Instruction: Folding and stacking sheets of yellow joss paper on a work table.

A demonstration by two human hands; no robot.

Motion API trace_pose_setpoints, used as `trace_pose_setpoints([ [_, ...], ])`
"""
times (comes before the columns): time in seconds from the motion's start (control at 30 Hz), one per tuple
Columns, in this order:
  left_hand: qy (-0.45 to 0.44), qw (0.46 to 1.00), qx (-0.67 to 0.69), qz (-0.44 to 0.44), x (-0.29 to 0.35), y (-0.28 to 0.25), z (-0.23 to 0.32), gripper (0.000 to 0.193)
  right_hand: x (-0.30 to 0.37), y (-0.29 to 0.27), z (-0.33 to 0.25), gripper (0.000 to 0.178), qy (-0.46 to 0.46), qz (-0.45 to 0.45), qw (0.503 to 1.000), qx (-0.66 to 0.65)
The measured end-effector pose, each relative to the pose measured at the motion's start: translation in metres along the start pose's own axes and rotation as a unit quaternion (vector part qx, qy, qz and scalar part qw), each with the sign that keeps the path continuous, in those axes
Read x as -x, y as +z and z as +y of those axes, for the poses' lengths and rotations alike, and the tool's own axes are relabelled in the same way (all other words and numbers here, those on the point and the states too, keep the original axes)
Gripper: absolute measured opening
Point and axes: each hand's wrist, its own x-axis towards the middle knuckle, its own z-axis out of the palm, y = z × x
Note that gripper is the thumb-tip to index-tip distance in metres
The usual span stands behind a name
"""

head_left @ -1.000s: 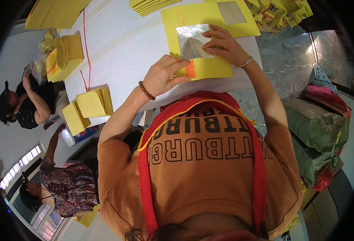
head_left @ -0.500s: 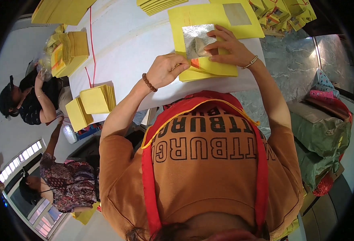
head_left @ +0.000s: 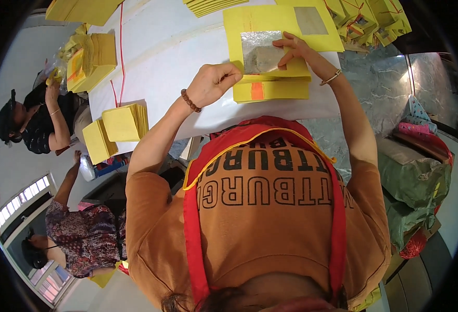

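the left hand (head_left: 216,83) has come off the orange patch (head_left: 257,91): a second ago its fingers partly covered it, and now the patch lies fully bare. layered paper edges now show just above the patch, where a flat sheet lay before. the right hand (head_left: 294,51) is still at the 3 o'clock side of the silver square (head_left: 255,49).

the yellow stack (head_left: 286,91) rests on the white-covered desk (head_left: 177,62), toward 1 o'clock from the middle of the view. its front strip has its long axis from 9 to 3 o'clock, with the layered edges along its 12 o'clock side; the orange patch sits on this strip, at 6 o'clock from the silver square.

the left hand is curled, thumb against fingers, at the stack's 9 o'clock edge; whether paper is pinched there, i cannot tell. the right hand grasps nothing: its fingers are spread, their tips resting at the square's edge.

counted: one silver square, one orange patch, and one grey square (head_left: 311,21) at 2 o'clock from the silver one. two small yellow bundles (head_left: 126,123) touch each other toward 9 to 10 o'clock. two co-workers (head_left: 86,236) are at 8 and 9 to 10 o'clock.
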Motion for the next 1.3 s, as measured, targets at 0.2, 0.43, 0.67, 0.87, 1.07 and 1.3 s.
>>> trace_pose_setpoints([
  [0.2, -0.021, 0.995, 0.096, 0.035, -0.003, 0.005, -0.02, 0.019, 0.005, -0.002, 0.027, 0.054, -0.07, 0.019, 0.997, -0.01],
  [0.43, -0.09, 0.957, 0.269, 0.061, -0.011, 0.001, -0.025, 0.021, 0.013, 0.011, 0.005, 0.04, -0.007, 0.063, 0.998, -0.014],
  [0.67, 0.093, 0.979, 0.182, 0.026, -0.016, -0.011, -0.02, 0.037, 0.012, 0.013, 0.021, 0.039, 0.066, 0.098, 0.959, -0.258],
  [0.87, 0.18, 0.975, -0.084, 0.095, -0.034, 0.009, -0.047, 0.022, 0.013, 0.01, 0.025, 0.026, -0.033, 0.135, 0.989, -0.043],
  [1.07, 0.007, 0.986, 0.019, 0.165, -0.04, 0.017, -0.047, 0.028, 0.004, 0.011, 0.002, 0.027, 0.09, 0.19, 0.966, 0.149],
  [1.3, -0.128, 0.945, 0.202, 0.223, -0.066, 0.02, -0.037, 0.028, -0.013, 0.021, -0.015, 0.024, 0.155, 0.372, 0.914, 0.056],
])
